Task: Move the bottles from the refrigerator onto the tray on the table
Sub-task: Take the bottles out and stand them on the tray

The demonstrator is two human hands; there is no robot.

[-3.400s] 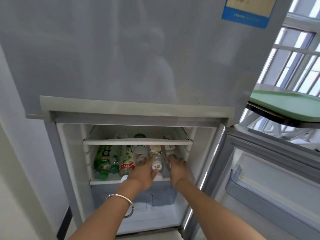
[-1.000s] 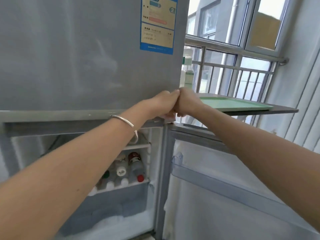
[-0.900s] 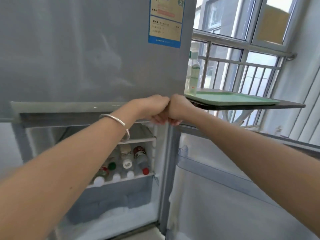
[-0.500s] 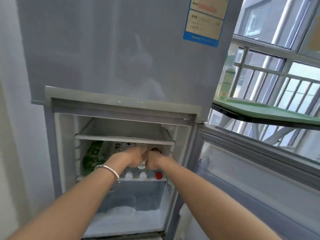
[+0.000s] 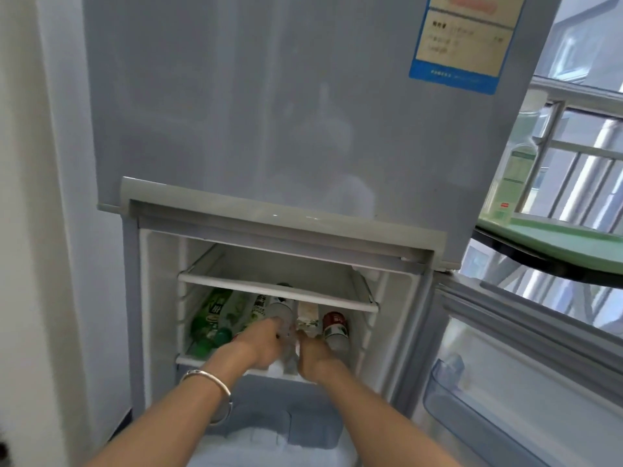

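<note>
Several bottles lie side by side on the lower shelf (image 5: 188, 360) of the open refrigerator compartment: green ones (image 5: 209, 318) on the left, a clear bottle (image 5: 280, 311) in the middle, a cream-labelled one (image 5: 307, 315) and a red-labelled one (image 5: 335, 326) on the right. My left hand (image 5: 259, 343) and my right hand (image 5: 312, 353) are inside, closed on either side of the clear bottle's near end. A green tray (image 5: 556, 235) lies on the dark table (image 5: 539, 262) at the right, with one pale bottle (image 5: 514, 176) standing on its near corner.
The upper refrigerator door (image 5: 286, 102) is closed above my hands. A bare glass shelf (image 5: 276, 288) sits just over the bottles. The lower door (image 5: 512, 382) hangs open to the right, under the table. A white wall (image 5: 40, 230) is on the left, window bars behind the tray.
My hands went from the tray side back down into the refrigerator. They have since moved deeper and closed around the clear bottle. One bottle now stands on the tray.
</note>
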